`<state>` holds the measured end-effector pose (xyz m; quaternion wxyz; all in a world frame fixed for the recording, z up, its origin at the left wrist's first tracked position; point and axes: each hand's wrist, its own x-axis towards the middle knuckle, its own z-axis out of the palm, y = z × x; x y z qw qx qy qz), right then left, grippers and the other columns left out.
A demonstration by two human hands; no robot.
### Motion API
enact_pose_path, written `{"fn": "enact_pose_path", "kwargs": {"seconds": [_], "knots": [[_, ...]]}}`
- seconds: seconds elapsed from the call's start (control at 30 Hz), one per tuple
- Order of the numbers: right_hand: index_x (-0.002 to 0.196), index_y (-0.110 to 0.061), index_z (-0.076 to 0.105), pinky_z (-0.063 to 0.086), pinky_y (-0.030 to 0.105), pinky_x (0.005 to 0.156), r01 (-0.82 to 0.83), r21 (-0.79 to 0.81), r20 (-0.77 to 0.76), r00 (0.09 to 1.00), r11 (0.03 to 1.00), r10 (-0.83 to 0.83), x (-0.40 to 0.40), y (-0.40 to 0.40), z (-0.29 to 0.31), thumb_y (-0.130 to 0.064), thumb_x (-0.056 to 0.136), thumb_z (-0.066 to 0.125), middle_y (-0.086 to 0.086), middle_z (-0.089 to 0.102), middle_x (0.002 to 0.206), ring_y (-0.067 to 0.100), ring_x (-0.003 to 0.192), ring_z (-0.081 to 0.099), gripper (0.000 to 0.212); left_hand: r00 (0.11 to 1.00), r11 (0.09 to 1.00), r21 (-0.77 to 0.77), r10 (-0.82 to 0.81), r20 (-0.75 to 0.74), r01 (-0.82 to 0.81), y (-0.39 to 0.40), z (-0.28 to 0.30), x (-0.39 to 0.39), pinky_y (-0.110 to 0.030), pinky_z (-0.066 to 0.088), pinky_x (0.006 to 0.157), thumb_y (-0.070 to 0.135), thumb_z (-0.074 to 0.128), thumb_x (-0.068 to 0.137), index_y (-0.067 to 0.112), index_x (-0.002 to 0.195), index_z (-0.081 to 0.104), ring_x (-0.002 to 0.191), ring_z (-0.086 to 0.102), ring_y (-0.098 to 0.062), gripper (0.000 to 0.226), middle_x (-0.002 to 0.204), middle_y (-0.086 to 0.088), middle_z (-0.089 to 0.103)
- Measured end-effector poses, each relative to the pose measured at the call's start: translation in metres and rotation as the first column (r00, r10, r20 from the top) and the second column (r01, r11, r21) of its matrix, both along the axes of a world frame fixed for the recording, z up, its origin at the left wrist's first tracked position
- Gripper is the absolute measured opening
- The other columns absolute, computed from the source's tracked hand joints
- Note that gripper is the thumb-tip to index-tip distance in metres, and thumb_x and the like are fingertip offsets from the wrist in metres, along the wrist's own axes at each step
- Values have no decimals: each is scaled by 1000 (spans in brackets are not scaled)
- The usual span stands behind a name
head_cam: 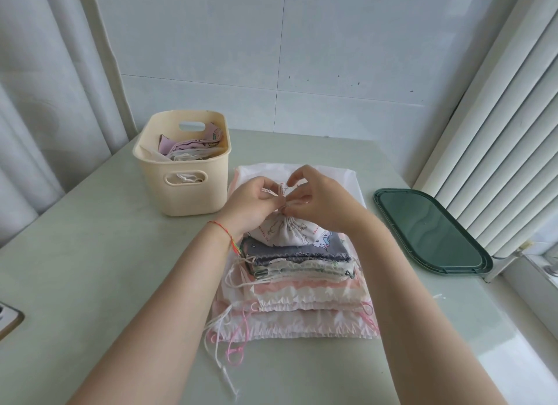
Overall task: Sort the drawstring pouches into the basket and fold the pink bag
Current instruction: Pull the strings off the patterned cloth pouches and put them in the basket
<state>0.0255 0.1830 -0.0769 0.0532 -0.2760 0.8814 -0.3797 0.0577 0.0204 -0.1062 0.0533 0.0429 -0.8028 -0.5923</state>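
A white printed drawstring pouch (290, 231) sits gathered at its neck on top of a stack of pouches (302, 278), grey, white and pink. My left hand (253, 204) and my right hand (320, 198) both pinch the pouch's strings at the cinched neck. Under the stack lies a flat pink-white bag (347, 181). The cream basket (181, 163) stands to the left of my hands and holds several pouches, one of them pink (187, 145).
A dark green tray lid (431, 229) lies at the right near the radiator. Loose pink and white strings (229, 338) trail off the stack's front left corner. A white object with a wooden rim (9, 317) shows at the left edge.
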Motion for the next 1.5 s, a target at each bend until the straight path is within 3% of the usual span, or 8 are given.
{"fn": "enact_pose_path", "kwargs": {"seconds": [0.2, 0.4, 0.53, 0.77, 1.03, 1.23, 1.33, 1.5], "knots": [[92, -18, 54, 41, 26, 55, 89, 28, -74, 994, 996, -87, 1, -7, 0, -20, 76, 79, -11, 68, 71, 15, 73, 62, 30, 994, 991, -81, 105, -22, -106, 2, 2, 1, -28, 47, 66, 25, 75, 82, 20, 81, 64, 68, 64, -16, 12, 80, -5, 74], [94, -21, 52, 54, 39, 74, 98, 127, -195, 978, 987, -72, 1, -13, -3, -16, 85, 67, -4, 70, 79, 20, 78, 63, 18, 992, 991, -57, 119, -51, -122, -1, 7, 5, -32, 56, 69, 20, 78, 77, 23, 63, 75, 57, 65, -22, 14, 61, -3, 71], [92, -20, 55, 53, 37, 74, 112, 120, -242, 967, 987, -80, -1, -12, -3, -19, 87, 67, -6, 68, 78, 19, 76, 61, 13, 1000, 983, -184, 26, -11, -28, -3, 11, 7, -24, 41, 61, 31, 80, 78, 30, 69, 74, 56, 53, -11, 11, 68, -4, 69], [94, -21, 63, 51, 34, 75, 127, 224, -331, 942, 966, -47, -1, -14, -4, -16, 88, 59, -1, 70, 86, 22, 84, 60, 9, 999, 924, -381, 41, -24, -47, 1, 9, 4, -31, 51, 81, 35, 75, 82, 23, 77, 76, 86, 68, -14, 13, 83, 4, 74], [100, -15, 67, 47, 32, 67, 162, 318, -360, 932, 934, -40, 3, -19, -6, -14, 89, 48, 8, 66, 91, 28, 83, 58, 21, 999, 916, -398, 51, -16, -53, 1, 10, 7, -25, 43, 62, 21, 70, 81, 11, 72, 72, 59, 66, -12, 14, 61, -4, 70], [91, -16, 64, 36, 23, 60, 45, 174, -139, 990, 984, -21, -1, -11, -4, -17, 94, 57, -8, 56, 76, 12, 73, 50, 8, 992, 860, -502, 30, -124, -88, 0, 10, 6, -29, 43, 83, 25, 72, 80, 26, 75, 70, 95, 57, -17, 6, 81, 8, 69], [82, -13, 65, 33, 21, 53, 110, -31, 178, 979, 993, -103, -3, -8, -3, -16, 92, 61, -4, 54, 63, 9, 56, 45, 12, 972, 857, -496, 23, -235, -141, 3, 7, 5, -43, 41, 102, 21, 72, 82, 19, 84, 74, 81, 60, -18, 3, 79, 9, 67], [68, -10, 59, 30, 26, 53, 279, -282, 633, 773, 918, -40, -11, -8, -10, -9, 93, 55, 3, 49, 60, 15, 53, 40, 25, 938, 895, -401, 51, -342, -195, 8, 2, 6, -45, 46, 96, 12, 70, 78, 30, 85, 50, 64, 61, -12, 28, 73, 11, 63]]}}
